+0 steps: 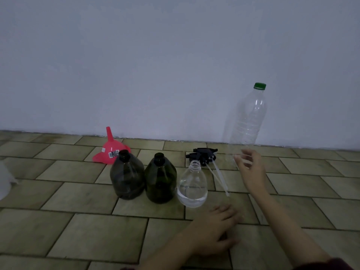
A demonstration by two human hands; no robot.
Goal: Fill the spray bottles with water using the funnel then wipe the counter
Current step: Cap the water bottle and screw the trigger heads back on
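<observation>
Three headless spray bottles stand in a row on the tiled counter (pixel 78 191): two dark green bottles (pixel 127 176) (pixel 160 179) and a clear bottle (pixel 192 187) about a third full of water. A red funnel (pixel 109 151) sits mouth down behind them on the left. Black spray heads (pixel 202 155) with their tubes lie behind the clear bottle. At the right, a tall clear water bottle (pixel 247 121) with a green cap leans slightly. My right hand (pixel 251 172) is at its base, fingers loosely spread and touching it. My left hand (pixel 216 227) rests flat on the counter in front of the clear bottle.
A plain pale wall (pixel 175 65) runs along the back of the counter. A blurred white object (pixel 4 180) sits at the far left edge.
</observation>
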